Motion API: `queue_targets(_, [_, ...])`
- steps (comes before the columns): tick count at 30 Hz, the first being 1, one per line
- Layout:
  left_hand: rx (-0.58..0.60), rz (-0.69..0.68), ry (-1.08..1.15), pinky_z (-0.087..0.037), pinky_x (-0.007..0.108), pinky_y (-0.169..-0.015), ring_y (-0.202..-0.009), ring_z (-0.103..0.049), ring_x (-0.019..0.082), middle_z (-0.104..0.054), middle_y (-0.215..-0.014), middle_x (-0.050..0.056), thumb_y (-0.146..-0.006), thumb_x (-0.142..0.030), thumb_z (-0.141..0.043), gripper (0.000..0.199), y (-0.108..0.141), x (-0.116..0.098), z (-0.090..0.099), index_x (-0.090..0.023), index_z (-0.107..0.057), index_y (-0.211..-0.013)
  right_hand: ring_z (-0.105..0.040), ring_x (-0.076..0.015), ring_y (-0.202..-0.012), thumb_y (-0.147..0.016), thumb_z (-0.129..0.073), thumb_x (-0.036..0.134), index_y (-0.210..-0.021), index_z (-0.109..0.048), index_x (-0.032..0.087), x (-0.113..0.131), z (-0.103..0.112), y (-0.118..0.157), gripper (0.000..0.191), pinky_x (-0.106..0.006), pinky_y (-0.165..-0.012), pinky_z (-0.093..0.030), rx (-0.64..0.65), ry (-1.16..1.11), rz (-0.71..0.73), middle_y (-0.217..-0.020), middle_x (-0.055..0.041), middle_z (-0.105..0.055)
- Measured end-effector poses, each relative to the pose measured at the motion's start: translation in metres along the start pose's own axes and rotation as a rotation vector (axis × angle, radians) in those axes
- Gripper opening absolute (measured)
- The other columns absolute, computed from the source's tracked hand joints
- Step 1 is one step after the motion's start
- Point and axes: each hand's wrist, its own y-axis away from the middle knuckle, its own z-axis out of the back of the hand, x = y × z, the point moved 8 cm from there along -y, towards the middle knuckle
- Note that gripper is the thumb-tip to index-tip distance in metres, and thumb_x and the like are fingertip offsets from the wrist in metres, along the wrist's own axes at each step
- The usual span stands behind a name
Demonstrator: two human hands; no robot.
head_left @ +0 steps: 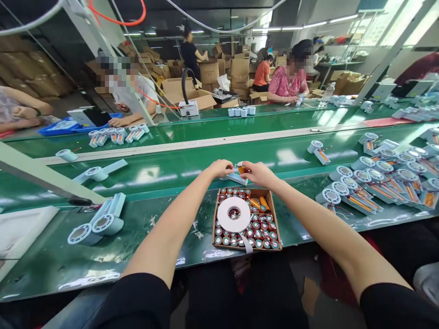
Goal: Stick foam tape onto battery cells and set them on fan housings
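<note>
My right hand (258, 173) is closed on an orange cylindrical battery (241, 169) with a white patch at its upper end. Close by on the left, my left hand (222, 168) pinches its fingertips together near a bit of red; whatever they grip is too small to make out. Below both hands lies a pale blue plastic housing (238, 178), partly hidden. Nearer to me stands a cardboard box (278, 241) packed with upright batteries with red wires, two of them lying on their sides. A roll of white tape (224, 214) rests on the batteries, its loose end hanging over the front edge.
Many pale blue fan housings with batteries (373, 176) crowd the bench at right. More housings (94, 224) lie at left, beside a slanted metal post (44, 171). A green conveyor belt (178, 160) runs beyond the bench. Across it, co-workers sit by small assemblies (118, 135).
</note>
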Motion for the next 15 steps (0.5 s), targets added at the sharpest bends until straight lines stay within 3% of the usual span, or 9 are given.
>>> queue_targets(4, [-0.119, 0.047, 0.084, -0.058, 0.045, -0.096, -0.109, -0.067, 0.022, -0.067, -0.126, 0.01, -0.1, -0.043, -0.063, 0.037, 0.011, -0.006, -0.002, -0.017, -0.064, -0.126, -0.073, -0.0307, -0.1, -0.097, -0.065, 0.032, -0.133, -0.067, 0.025, 0.005, -0.027, -0.015, 0.036, -0.034, -0.087, -0.052, 0.203, 0.167, 0.065, -0.106, -0.01, -0.078])
queue_targets(7, [-0.191, 0.064, 0.135, -0.058, 0.046, -0.096, -0.113, -0.065, 0.024, -0.064, -0.131, 0.011, -0.1, -0.041, -0.064, 0.038, 0.016, -0.014, -0.002, -0.018, -0.062, -0.13, -0.072, -0.0325, -0.102, -0.1, -0.059, 0.039, -0.136, -0.065, 0.023, 0.007, -0.045, -0.02, 0.04, -0.037, -0.088, -0.051, 0.301, 0.262, 0.077, -0.109, -0.0137, -0.077])
queue_targets(10, [-0.258, 0.055, 0.175, -0.058, 0.046, -0.096, -0.113, -0.065, 0.024, -0.064, -0.131, 0.011, -0.1, -0.041, -0.064, 0.038, 0.015, -0.026, 0.006, -0.018, -0.063, -0.129, -0.072, -0.0324, -0.102, -0.097, -0.06, 0.039, -0.127, -0.07, 0.02, 0.009, -0.057, -0.029, 0.036, -0.038, -0.088, -0.051, 0.373, 0.324, 0.062, -0.109, -0.0156, -0.076])
queue_targets(13, [-0.335, 0.02, 0.203, -0.055, 0.048, -0.102, -0.116, -0.065, 0.024, -0.066, -0.131, 0.012, -0.1, -0.039, -0.063, 0.035, 0.028, -0.04, 0.017, -0.017, -0.064, -0.127, -0.071, -0.0296, -0.101, -0.094, -0.064, 0.036, -0.113, -0.075, 0.021, -0.001, -0.056, -0.037, 0.026, -0.034, -0.086, -0.05, 0.401, 0.355, 0.03, -0.107, -0.0136, -0.076])
queue_targets(15, [-0.392, -0.023, 0.216, -0.047, 0.051, -0.114, -0.126, -0.061, 0.026, -0.067, -0.133, 0.013, -0.1, -0.033, -0.063, 0.032, 0.059, -0.048, 0.017, -0.016, -0.065, -0.127, -0.07, -0.0276, -0.102, -0.092, -0.068, 0.035, -0.108, -0.076, 0.024, -0.023, -0.043, -0.036, 0.022, -0.031, -0.084, -0.049, 0.376, 0.364, -0.022, -0.106, -0.0103, -0.077])
